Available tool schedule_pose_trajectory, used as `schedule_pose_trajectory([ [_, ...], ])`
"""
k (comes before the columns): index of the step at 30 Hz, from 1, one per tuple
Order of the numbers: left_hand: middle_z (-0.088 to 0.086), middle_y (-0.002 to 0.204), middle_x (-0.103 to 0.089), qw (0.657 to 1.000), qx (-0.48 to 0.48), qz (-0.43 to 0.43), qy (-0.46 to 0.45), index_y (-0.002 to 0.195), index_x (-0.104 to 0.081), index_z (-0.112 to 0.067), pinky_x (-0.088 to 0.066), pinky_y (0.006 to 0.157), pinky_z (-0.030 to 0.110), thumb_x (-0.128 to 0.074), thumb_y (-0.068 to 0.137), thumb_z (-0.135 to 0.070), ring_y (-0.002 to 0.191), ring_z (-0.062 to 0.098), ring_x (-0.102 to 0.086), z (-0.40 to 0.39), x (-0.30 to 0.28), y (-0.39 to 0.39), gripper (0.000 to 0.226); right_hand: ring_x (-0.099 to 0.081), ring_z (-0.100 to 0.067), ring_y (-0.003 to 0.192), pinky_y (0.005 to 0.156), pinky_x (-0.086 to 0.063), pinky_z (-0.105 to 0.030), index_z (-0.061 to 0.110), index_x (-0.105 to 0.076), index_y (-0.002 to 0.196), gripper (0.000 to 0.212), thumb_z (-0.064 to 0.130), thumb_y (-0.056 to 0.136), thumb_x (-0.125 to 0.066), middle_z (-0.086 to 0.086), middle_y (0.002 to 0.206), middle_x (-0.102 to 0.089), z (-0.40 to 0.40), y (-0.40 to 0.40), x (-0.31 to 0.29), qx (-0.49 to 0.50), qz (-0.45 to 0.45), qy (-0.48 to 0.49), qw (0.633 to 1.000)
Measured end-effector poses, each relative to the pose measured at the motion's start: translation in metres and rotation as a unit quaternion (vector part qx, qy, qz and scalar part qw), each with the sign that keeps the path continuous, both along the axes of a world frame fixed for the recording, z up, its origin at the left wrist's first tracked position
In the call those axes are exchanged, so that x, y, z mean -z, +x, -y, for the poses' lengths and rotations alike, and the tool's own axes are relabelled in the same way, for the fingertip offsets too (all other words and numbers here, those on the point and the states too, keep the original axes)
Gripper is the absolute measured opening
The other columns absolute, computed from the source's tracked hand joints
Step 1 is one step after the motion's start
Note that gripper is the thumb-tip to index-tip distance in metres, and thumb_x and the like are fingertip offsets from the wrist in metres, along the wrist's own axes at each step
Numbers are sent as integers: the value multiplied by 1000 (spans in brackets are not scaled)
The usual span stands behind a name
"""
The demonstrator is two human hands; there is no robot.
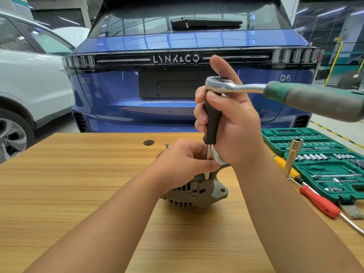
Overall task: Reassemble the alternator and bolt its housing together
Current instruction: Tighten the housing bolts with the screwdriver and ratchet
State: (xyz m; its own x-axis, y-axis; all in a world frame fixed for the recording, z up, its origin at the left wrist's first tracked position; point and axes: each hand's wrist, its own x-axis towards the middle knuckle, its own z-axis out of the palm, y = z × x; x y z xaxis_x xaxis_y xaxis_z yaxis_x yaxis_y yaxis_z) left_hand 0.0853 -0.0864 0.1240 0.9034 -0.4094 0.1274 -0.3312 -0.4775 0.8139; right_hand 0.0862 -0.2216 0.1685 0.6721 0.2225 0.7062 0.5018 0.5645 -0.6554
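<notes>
Alternator (197,191) on its side, axis seemingly leftward; left hand (183,164) pinching upright driver shaft (208,152), right hand (232,123) gripping its handle.

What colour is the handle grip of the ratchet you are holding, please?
Dark green, on the ratchet in the right hand; head view.

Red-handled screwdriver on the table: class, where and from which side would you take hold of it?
Grip the red-handled screwdriver by its thick red handle, coming from above: it lies flat on the table with the handle exposed, while the thin metal shaft runs off towards the near right edge.
</notes>
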Motion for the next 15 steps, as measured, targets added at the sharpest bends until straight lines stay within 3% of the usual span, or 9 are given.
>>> schedule_pose_trajectory([
  [3, -4, 81, -75, 1000, -5, 2, 3, 83, -74, -33, -59, 91, 52, -79, 89, -33, 85, 20, -72, 1, 0, 0, 8, -47, -23, 63, 59, -34, -33, 21, -60, 129, 47, 27, 85, -45, -12, 88, -60, 3, 0, 0, -82, -20, 22, 996],
  [6, -6, 79, -75, 1000, -10, 1, 4, 83, -74, -36, -59, 91, 51, -79, 88, -34, 84, 18, -72, 1, -1, 0, 8, -47, -22, 65, 60, -35, -33, 18, -53, 135, 57, 48, 91, -34, -12, 90, -59, 6, 1, 0, -107, -28, 14, 994],
  [9, -4, 79, -75, 1000, -12, -2, 3, 82, -74, -35, -58, 93, 54, -80, 87, -33, 86, 22, -73, 1, -1, -1, 8, -48, -22, 69, 61, -40, -31, 17, -48, 139, 66, 59, 87, -46, -10, 93, -58, 7, 0, 0, -116, -22, 7, 993],
  [13, 1, 80, -75, 1000, -7, 0, 1, 80, -74, -30, -57, 94, 56, -80, 87, -32, 83, 22, -72, 0, -1, -1, 9, -52, -17, 67, 61, -44, -27, 19, -53, 130, 72, 54, 73, -79, -5, 87, -60, 4, -4, -5, -92, -69, 19, 993],
  [15, 2, 80, -74, 1000, -4, 6, 4, 82, -74, -28, -60, 89, 54, -79, 88, -35, 80, 24, -71, 1, 0, 0, 10, -48, -14, 61, 56, -41, -25, 15, -59, 114, 46, 40, 82, -81, 1, 76, -57, 0, -5, -6, 45, -97, 22, 994],
])
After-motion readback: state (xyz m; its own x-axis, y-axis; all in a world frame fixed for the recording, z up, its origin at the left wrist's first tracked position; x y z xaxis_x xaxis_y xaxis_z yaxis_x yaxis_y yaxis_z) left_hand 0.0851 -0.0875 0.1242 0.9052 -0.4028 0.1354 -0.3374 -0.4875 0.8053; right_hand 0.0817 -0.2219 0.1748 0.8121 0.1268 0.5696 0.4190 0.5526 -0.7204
